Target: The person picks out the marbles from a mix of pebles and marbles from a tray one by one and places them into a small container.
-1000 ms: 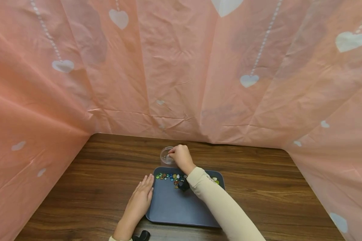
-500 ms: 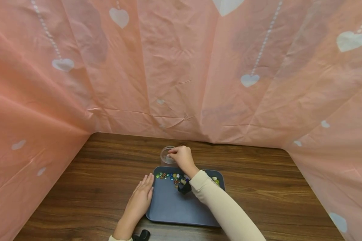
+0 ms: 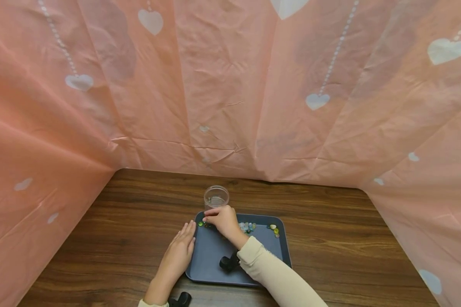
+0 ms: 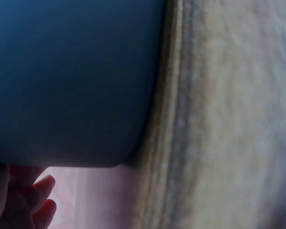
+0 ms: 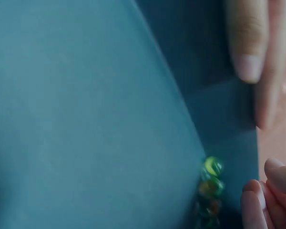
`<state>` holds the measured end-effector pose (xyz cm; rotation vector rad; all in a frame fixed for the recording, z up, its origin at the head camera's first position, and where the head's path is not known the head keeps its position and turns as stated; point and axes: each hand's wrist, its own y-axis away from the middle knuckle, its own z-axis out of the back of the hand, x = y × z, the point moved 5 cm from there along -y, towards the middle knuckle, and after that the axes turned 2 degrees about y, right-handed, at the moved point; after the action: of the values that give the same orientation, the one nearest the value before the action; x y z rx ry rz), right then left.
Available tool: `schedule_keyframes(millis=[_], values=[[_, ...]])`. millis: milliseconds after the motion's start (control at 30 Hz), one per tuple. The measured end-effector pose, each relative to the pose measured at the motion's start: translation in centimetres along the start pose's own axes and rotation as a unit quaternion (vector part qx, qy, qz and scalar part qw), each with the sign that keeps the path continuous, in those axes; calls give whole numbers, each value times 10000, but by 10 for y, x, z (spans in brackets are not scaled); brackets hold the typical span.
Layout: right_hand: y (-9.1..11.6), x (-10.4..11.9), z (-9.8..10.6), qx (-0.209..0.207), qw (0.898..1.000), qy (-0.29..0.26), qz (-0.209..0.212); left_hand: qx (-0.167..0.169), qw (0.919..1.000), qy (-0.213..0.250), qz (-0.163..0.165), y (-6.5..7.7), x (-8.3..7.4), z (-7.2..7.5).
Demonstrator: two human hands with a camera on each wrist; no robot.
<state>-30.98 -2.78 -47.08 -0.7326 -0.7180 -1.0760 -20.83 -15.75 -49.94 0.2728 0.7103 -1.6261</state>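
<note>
A dark blue-grey tray (image 3: 211, 264) lies on the wooden table with small glass marbles along its far edge. My left hand (image 3: 179, 251) rests flat along the tray's left side, fingers straight. Over the far left corner, my right hand (image 3: 224, 221) reaches down with thumb and forefinger apart, close to a green marble (image 3: 200, 224). In the right wrist view, those fingers (image 5: 249, 67) hold nothing visible, and several green and amber marbles (image 5: 213, 166) line the tray's edge. Beyond the tray stands a clear round container (image 3: 217, 187) with a few tiny pieces inside.
Clear and pale blue marbles (image 3: 247, 227) lie right of my right hand. Yellow and white pieces (image 3: 274, 228) sit in the far right corner. A pink curtain (image 3: 230, 106) with white hearts encloses the table (image 3: 342, 238) at the back and sides.
My right hand has come back from over the clear container to the tray's far left corner, uncovering the container and the marbles in the middle. My left hand has stayed put.
</note>
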Motion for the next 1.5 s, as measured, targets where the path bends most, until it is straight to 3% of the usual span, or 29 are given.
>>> schedule_keyframes(millis=[267, 533, 933, 1033, 1200, 1267, 1333, 1400, 1500], values=[[4, 2, -22, -4, 9977, 624, 280, 73, 9999, 70, 61, 0, 0, -1], [3, 13, -33, -55, 9882, 1402, 613, 52, 9999, 73, 48, 1, -1, 1], [8, 21, -39, 55, 9653, 2562, 510, 75, 9999, 86, 96, 1, -1, 1], [9, 21, -39, 16, 9640, 2595, 573, 71, 9999, 93, 80, 1, -2, 1], [7, 17, -33, -86, 9812, 1804, 673, 78, 9999, 113, 54, 1, -2, 1], [4, 12, -28, -56, 9918, 1196, 452, 69, 9999, 124, 54, 1, -2, 1], [2, 5, -24, 125, 9996, 245, -38, 50, 9999, 135, 57, 1, -2, 2], [0, -1, -21, 294, 9934, -888, -657, 26, 9999, 146, 57, 1, -2, 2], [0, -7, -13, 416, 9606, -2363, -1400, -14, 9999, 137, 9, 1, -3, 2]])
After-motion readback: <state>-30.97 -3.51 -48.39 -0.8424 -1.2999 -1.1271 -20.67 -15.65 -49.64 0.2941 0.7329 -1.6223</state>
